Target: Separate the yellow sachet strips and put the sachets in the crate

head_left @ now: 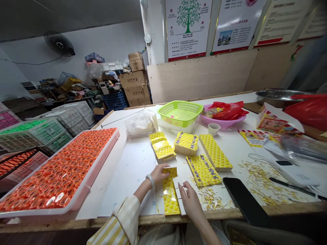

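Yellow card is at 6 o'clock in view, near edge of the tabletop. Left hand: grip clamped on its far end. Right hand: fingertips on the white card at the yellow one's 3 o'clock; can't tell if that grip is pinched tight. From the yellow card: card stack near 12, phone at 3, tray of orange pieces toward 10.

“实” on poster, handling symbols on carton
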Motion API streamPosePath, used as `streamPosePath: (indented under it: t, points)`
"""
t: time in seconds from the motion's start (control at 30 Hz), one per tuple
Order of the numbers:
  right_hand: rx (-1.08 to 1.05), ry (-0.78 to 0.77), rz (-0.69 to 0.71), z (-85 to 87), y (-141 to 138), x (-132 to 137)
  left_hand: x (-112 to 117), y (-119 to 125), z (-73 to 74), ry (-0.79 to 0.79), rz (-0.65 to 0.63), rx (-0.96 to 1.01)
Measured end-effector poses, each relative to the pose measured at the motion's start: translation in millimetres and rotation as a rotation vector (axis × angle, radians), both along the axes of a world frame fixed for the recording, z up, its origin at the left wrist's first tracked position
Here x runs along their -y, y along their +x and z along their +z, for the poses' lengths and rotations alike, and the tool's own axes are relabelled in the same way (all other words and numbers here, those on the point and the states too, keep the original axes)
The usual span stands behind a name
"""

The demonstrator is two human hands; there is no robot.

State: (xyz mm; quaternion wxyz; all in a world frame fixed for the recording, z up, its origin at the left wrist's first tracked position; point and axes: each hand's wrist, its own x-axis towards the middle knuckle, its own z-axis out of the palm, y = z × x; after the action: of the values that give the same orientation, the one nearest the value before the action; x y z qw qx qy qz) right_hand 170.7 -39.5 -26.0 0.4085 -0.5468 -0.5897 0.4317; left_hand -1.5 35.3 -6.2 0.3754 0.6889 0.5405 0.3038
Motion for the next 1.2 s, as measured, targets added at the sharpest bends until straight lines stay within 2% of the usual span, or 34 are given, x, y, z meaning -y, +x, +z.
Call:
streamPosePath:
  t: [0.13, 0.37, 0.6, 0.73, 0.93, 1.07, 1.2]
  points:
    - [0.01, 0.012, -0.007, 0.7, 0.0, 0.0, 0.5, 5.3, 1.9, 0.041, 0.024, -0.038]
    - [0.035, 0.016, -0.008, 1.8, -0.5, 1.1, 1.6, -2.0, 16.0, -0.025, -0.154, -0.092]
    - [0.065, 0.03, -0.01, 1.9, -0.6, 1.5, -10.2, -21.8, 23.7, -0.096, -0.128, -0.142]
    - [0.071, 0.039, -0.008, 1.3, -0.1, 1.6, -14.0, -32.1, 14.7, -0.233, -0.151, -0.026]
    - [0.066, 0.06, -0.015, 0.0, 0.1, 1.8, -7.0, -37.9, -2.5, -0.458, -0.162, 0.237]
    - [0.069, 0.065, -0.02, 0.1, -0.4, 2.0, -3.2, -41.6, -2.2, -0.556, -0.199, 0.368]
    - [0.07, 0.07, -0.019, 1.2, -0.6, 2.2, -1.9, -39.7, 1.2, -0.529, -0.22, 0.475]
